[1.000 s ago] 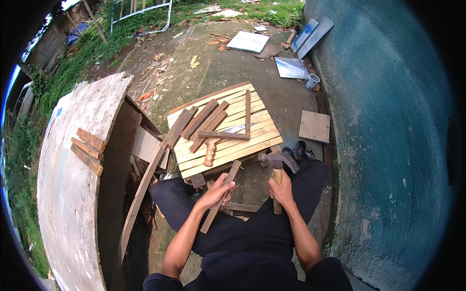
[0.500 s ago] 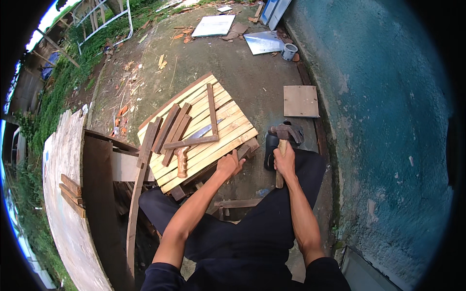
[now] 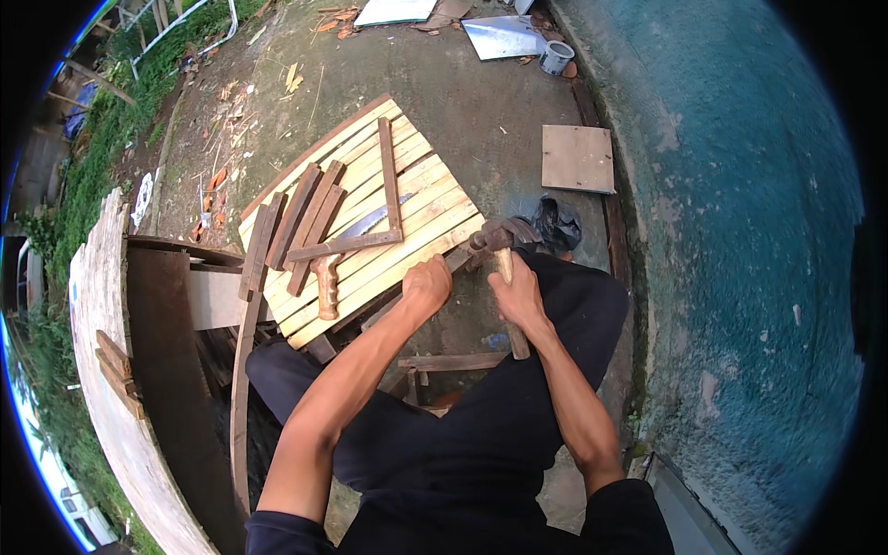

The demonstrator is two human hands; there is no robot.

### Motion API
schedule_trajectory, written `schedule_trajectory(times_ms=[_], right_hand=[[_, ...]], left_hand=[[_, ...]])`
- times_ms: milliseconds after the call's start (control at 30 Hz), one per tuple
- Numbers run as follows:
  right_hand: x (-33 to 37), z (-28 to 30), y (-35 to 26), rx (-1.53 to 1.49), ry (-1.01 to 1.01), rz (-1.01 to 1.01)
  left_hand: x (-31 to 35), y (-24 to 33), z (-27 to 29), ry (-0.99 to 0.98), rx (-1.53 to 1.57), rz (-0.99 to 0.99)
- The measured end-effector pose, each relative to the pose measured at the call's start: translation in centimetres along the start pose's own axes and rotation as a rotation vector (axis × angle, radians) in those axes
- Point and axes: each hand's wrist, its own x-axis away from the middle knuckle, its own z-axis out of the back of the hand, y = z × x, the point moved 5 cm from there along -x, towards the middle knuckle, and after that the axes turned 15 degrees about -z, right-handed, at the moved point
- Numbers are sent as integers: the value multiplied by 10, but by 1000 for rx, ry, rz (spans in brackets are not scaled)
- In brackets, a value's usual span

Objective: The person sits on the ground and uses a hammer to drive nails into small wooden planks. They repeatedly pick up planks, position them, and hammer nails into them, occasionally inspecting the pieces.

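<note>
My right hand (image 3: 520, 293) is wrapped round the wooden handle of a claw hammer (image 3: 503, 264). Its dark metal head is up, close to the near right corner of a slatted wooden tabletop (image 3: 435, 199). At that tabletop's near edge, my left hand (image 3: 428, 283) is closed, and what its fingers hold, if anything, is hidden. Just beside the left knuckles, a dark wooden piece (image 3: 460, 257) sticks out below the slats. On the slats lie a handsaw (image 3: 327, 287) with a carved wooden handle, an L-shaped wooden square (image 3: 389, 180) across its blade, and several short dark wood strips (image 3: 294, 215).
A weathered board (image 3: 102, 277) stands at the left with small wood blocks (image 3: 118, 370) on it. A long strip (image 3: 242, 398) leans beside my left leg. A blue wall (image 3: 731, 231) runs along the right. Ahead are a square board (image 3: 577, 158), a black plastic bag (image 3: 558, 224) and a tin (image 3: 556, 57).
The hammer has moved left, toward my left hand, and its head now sits by the tabletop's corner. My left hand has drawn in from a stretched finger to a closed fist.
</note>
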Motion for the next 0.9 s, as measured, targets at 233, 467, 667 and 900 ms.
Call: schedule_trajectory(times_ms=[233,467,667,900], right_hand=[[-10,-18,-6,37,24,-162],[-14,11,-5,86,108,25],[-17,28,11,-364,11,-187],[-15,27,17,-333,15,-195]], left_hand=[[-13,18,23,-197,-264,-21],[1,-4,24,-143,-162,-121],[15,-12,19,-183,-32,-34],[30,6,7,-116,218,97]])
